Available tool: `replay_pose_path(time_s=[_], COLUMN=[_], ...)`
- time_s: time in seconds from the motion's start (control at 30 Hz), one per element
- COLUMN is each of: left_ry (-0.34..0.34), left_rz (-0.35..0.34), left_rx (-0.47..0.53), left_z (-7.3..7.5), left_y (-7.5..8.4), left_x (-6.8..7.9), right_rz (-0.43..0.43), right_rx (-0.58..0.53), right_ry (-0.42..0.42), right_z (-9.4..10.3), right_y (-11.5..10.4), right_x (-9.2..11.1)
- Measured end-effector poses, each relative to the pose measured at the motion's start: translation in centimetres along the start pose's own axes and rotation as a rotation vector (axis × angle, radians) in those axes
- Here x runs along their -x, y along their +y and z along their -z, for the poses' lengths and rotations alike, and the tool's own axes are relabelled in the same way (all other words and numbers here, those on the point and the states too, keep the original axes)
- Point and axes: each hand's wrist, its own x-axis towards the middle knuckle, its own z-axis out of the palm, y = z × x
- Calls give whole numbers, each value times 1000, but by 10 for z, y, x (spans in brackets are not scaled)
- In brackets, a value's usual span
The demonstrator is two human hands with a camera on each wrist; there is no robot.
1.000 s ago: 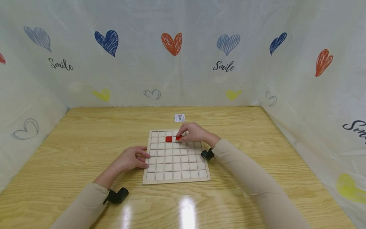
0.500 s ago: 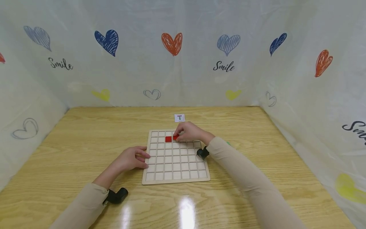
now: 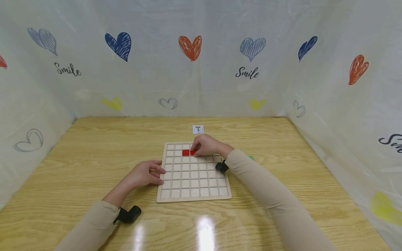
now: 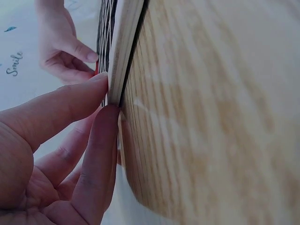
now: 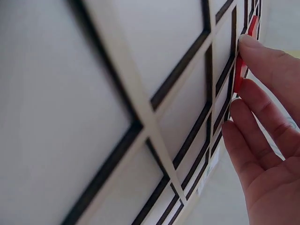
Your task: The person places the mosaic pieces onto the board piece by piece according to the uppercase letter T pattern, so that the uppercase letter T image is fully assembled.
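Note:
A pale wooden grid board (image 3: 185, 175) lies on the table, with a red square tile (image 3: 186, 152) in its second row from the far side. Just right of that tile, my right hand (image 3: 209, 144) pinches another red tile (image 5: 238, 77) between thumb and fingertips, low over the neighbouring cell. My left hand (image 3: 145, 174) holds the board's left edge; in the left wrist view the thumb (image 4: 70, 101) and a finger (image 4: 101, 154) press at its rim. Part of the held tile is hidden by the right fingers.
A small printed card (image 3: 198, 129) showing a grid with a coloured pattern lies beyond the board. Something green (image 3: 251, 158) peeks out behind the right sleeve (image 3: 267, 188). A white sheet with hearts (image 3: 190, 48) hangs around the table.
My right hand has moved slightly left with its red tile, from a gap to right beside the other red tile, and lowered it. The left hand stays put. The green thing has come into sight.

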Motion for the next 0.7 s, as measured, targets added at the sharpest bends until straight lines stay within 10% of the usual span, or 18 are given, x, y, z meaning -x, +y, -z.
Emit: replay_pose_path(time_s=[0.7], left_ry=[-1], left_rz=[-9], left_rx=[-5], left_z=[-1], left_y=[-1], left_x=[-2], right_rz=[117], right_rx=[16], right_ry=[-4], right_z=[15], right_y=[8], right_x=[31])
